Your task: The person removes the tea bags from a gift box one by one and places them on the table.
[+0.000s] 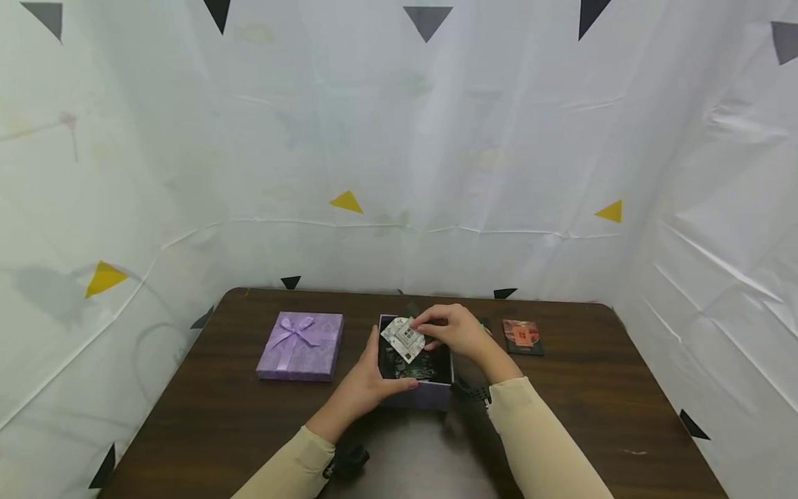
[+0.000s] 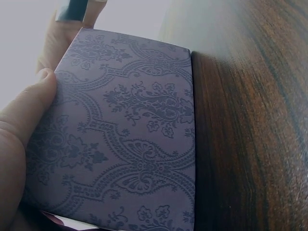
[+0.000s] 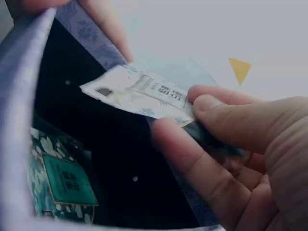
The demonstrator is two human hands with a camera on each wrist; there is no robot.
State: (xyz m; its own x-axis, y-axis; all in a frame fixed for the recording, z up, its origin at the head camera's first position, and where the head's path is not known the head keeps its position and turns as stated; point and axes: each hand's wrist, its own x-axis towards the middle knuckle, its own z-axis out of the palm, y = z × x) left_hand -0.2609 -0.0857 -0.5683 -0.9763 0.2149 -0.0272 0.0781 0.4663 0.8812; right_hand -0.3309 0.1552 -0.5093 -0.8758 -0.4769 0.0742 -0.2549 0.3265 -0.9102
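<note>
The packet (image 1: 404,338), a small white printed sachet, is pinched between thumb and fingertips of the right hand (image 1: 451,330) and held tilted just above the open box (image 1: 416,396), over its far left corner. In the right wrist view the packet (image 3: 139,91) hangs over the box's dark lining, apart from it, gripped by one end so that the rest of it is free to go in. A green packet (image 3: 60,180) already lies flat on the bottom of the box.

The box stands near the middle of the surface (image 1: 218,416). The left hand (image 1: 368,384) grips its left wall, thumb along the side and fingers curled round the near corner, probably to keep the light box from sliding. In the left wrist view the thumb (image 2: 26,108) lies against the patterned purple wall (image 2: 125,139).

The lid (image 1: 300,345), purple with a ribbon bow, lies bow up just left of the box, out of the way. A red packet (image 1: 522,336) lies flat to the right, toward the far right corner.
</note>
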